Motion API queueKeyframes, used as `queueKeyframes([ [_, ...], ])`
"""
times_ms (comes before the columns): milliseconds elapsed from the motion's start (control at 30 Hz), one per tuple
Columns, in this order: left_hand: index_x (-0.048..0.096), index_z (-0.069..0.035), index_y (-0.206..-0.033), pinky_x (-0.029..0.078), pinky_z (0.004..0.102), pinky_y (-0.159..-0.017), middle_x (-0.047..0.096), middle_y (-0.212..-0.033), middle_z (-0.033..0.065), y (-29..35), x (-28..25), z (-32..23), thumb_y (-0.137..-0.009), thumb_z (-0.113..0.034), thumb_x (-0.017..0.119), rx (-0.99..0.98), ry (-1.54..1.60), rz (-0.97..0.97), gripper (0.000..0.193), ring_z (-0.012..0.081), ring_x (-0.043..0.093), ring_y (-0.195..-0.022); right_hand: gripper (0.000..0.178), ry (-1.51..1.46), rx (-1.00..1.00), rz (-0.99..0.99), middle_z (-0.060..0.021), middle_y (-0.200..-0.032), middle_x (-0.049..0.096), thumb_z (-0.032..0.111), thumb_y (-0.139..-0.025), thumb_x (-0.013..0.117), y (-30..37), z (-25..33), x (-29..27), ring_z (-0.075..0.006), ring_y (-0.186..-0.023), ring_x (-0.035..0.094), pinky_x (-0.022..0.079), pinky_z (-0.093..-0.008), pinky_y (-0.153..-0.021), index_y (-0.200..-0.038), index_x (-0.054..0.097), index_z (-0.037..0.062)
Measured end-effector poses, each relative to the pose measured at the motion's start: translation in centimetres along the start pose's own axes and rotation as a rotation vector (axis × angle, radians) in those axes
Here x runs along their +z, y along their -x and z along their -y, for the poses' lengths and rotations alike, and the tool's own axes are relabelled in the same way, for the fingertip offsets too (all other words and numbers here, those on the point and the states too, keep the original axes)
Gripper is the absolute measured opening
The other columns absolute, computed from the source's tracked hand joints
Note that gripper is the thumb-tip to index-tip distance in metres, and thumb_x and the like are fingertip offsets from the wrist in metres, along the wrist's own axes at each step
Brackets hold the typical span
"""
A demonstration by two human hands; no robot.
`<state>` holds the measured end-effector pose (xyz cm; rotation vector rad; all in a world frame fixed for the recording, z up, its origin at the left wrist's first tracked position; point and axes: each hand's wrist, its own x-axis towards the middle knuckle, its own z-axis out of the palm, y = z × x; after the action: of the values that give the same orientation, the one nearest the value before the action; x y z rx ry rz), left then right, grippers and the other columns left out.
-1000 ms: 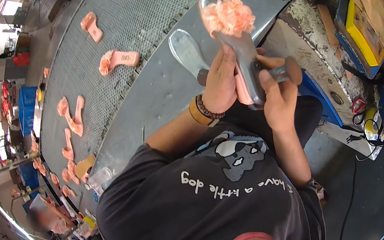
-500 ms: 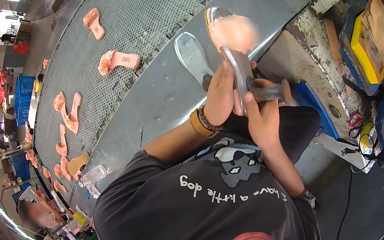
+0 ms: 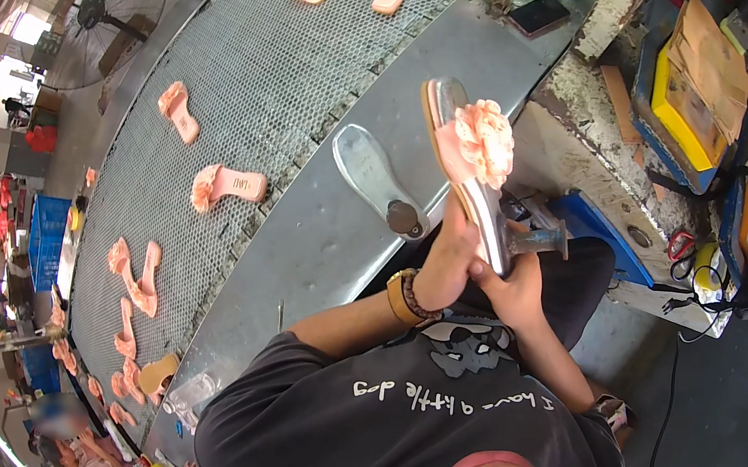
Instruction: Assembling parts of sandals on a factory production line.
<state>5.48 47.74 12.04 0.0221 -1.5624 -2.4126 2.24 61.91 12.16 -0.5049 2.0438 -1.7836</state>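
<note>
In front of my chest I hold a silver metal shoe last [image 3: 487, 221] tilted upward, with a pink slide sandal [image 3: 486, 143] fitted over its toe end. The sandal's strap is a ruffled flower and faces right. My left hand [image 3: 450, 264] presses against the sole side near the heel end, its fingers partly hidden. Closed around the last's lower end is my right hand [image 3: 520, 293], beside a short metal stem [image 3: 546, 239] with a flared end that sticks out to the right. A second silver last [image 3: 368, 165] lies on the metal table to the left.
The metal ledge [image 3: 266, 260] runs beside a mesh conveyor [image 3: 254, 65] carrying several pink sandals [image 3: 238, 186]. A phone [image 3: 537, 15] and bottles sit at its far end. To the right stand a worn machine [image 3: 594, 162] and a yellow tray [image 3: 692, 104] with brown pieces.
The last and sandal have come down toward me, and the ruffled strap now faces right in plain view. Both hands have moved down to the heel end. My view has shifted, showing more of the far conveyor.
</note>
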Motion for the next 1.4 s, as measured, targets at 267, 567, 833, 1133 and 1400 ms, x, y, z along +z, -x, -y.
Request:
queueKeyframes([
  [267, 0.043, 0.001, -0.152, 0.029, 0.0448, -0.119, 0.037, -0.160, 0.0208, -1.5, 1.4, -3.8, -0.098, -0.024, 0.065, 0.159, -0.565, 0.646, 0.063, 0.0341, 0.036, -0.146, 0.051, -0.150, 0.058, -0.450, -0.0052, -0.075, 0.064, 0.050, -0.096, 0.062, -2.3, 2.0, -7.6, -0.0094, -0.055, 0.054, 0.040, -0.0249, -0.047, -0.105, 0.062, -0.0009],
  [567, 0.068, 0.001, -0.123, 0.052, 0.0344, -0.094, 0.072, -0.114, 0.0135, -0.9, -0.4, -3.8, -0.101, -0.007, 0.055, -0.108, -0.483, 0.674, 0.026, 0.0242, 0.069, -0.105, 0.073, 1.221, 0.042, -0.983, -0.0281, -0.079, 0.071, 0.066, -0.092, 0.058, -14.3, 8.9, -22.2, -0.0449, -0.079, 0.072, 0.058, -0.0492, -0.070, -0.099, 0.062, -0.0067],
  [833, 0.068, 0.002, -0.121, 0.052, 0.0343, -0.092, 0.072, -0.111, 0.0145, -1.2, -1.8, -4.4, -0.102, -0.006, 0.054, -0.173, -0.455, 0.608, 0.026, 0.0238, 0.069, -0.102, 0.079, 1.357, 0.303, -1.014, -0.0260, -0.083, 0.074, 0.071, -0.090, 0.056, -18.2, 7.4, -25.1, -0.0408, -0.081, 0.075, 0.061, -0.0464, -0.070, -0.104, 0.061, -0.0067],
  [1133, 0.071, 0.002, -0.115, 0.051, 0.0301, -0.083, 0.072, -0.093, 0.0115, -4.0, -4.6, -7.5, -0.102, -0.009, 0.054, -0.123, -0.455, 0.175, 0.024, 0.0185, 0.068, -0.088, 0.080, 1.454, 0.266, -0.954, -0.0250, -0.090, 0.075, 0.073, -0.088, 0.059, -21.1, 6.9, -29.2, -0.0402, -0.083, 0.076, 0.062, -0.0471, -0.071, -0.104, 0.064, -0.0050],
  [1400, 0.066, 0.005, -0.122, 0.051, 0.0350, -0.094, 0.069, -0.115, 0.0146, -23.1, -17.2, -5.1, -0.101, -0.011, 0.055, 0.324, -0.738, -0.334, 0.029, 0.0218, 0.065, -0.104, 0.057, 1.034, -0.561, -1.362, -0.0280, -0.129, 0.057, 0.043, -0.102, 0.055, -20.7, 4.7, -32.3, -0.0432, -0.127, 0.050, 0.043, -0.0522, -0.103, -0.133, 0.054, -0.0048],
])
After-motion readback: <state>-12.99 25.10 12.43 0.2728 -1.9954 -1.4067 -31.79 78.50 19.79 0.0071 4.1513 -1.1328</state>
